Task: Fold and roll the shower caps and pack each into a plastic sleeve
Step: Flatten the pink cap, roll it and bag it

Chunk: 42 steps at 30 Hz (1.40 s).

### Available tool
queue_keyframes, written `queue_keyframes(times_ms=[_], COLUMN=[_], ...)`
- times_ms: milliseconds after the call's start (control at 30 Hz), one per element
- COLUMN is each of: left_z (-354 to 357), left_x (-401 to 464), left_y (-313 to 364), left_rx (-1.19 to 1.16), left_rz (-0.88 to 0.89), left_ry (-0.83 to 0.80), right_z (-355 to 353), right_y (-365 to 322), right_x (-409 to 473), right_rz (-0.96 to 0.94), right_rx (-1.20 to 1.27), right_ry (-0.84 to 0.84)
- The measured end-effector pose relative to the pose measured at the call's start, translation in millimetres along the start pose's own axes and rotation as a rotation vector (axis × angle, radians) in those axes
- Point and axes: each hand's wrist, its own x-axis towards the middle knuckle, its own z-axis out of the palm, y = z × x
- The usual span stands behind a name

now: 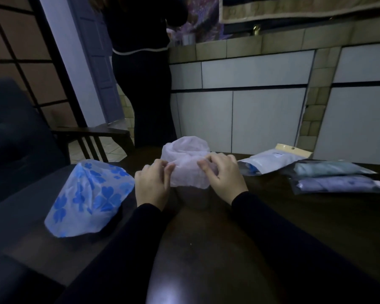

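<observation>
While two filled sleeves (336, 178) lie finished, my left hand (150, 185) and right hand (225, 178) pinch the pale cap (188, 170) mid-fold, and the blue clover cap (88, 197) waits untouched.

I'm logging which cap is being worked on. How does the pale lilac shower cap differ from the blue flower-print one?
The pale lilac shower cap is plain; the blue flower-print shower cap carries blue flowers. The lilac one is pinched by the left hand and right hand at mid-table; the flower-print one lies untouched beside the left hand. Both are thin, translucent and rest on the dark table.
</observation>
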Motion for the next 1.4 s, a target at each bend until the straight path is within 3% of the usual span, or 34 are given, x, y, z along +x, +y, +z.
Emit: queue_keyframes(times_ms=[100, 167, 233, 333, 433, 533, 633, 767, 933, 1033, 1100, 1233, 1333, 1400], left_z=[-17, -33, -50, -70, -80, -82, -78, -66, -53, -53, -53, -42, -26, -18], left_x=[-1, 5, 12, 19, 20, 21, 19, 23, 26, 24, 25, 37, 41, 39], left_y=[17, 33, 47, 66, 79, 84, 86, 81, 76, 86, 99, 117, 116, 107], left_rx=[-0.200, -0.364, -0.467, -0.550, -0.675, -0.755, -0.774, -0.671, -0.446, -0.387, -0.393, -0.418, -0.555, -0.660], left_rz=[-0.049, -0.060, 0.004, 0.101, 0.117, 0.099, 0.009, -0.127, -0.170, -0.109, 0.022, 0.110, 0.013, -0.191], left_ry=[0.056, 0.112, 0.173, 0.188, 0.109, -0.108, -0.273, -0.273, -0.333, -0.302, -0.337, -0.512, -0.342, -0.188], right_z=[-27, -47, -65, -84, -97, -107, -117, -131, -134, -133, -133, -132, -137, -142], right_y=[-18, -31, -38, -42, -43, -42, -36, -12, 2, -3, -12, -24, -11, 3], right_x=[-12, -16, -17, -14, -12, -7, -4, -4, -7, -10, -12, -12, -14, -22], right_rz=[0.033, -0.059, -0.179, -0.165, -0.019, 0.107, 0.242, 0.341, 0.436, 0.445, 0.411, 0.321, 0.468, 0.644], right_rx=[0.201, 0.165, 0.088, 0.174, 0.323, 0.467, 0.557, 0.424, 0.330, 0.395, 0.403, 0.566, 0.602, 0.532], right_ry=[0.012, -0.019, 0.016, 0.110, 0.212, 0.272, 0.189, 0.107, -0.023, -0.201, -0.294, -0.274, -0.259, -0.409])
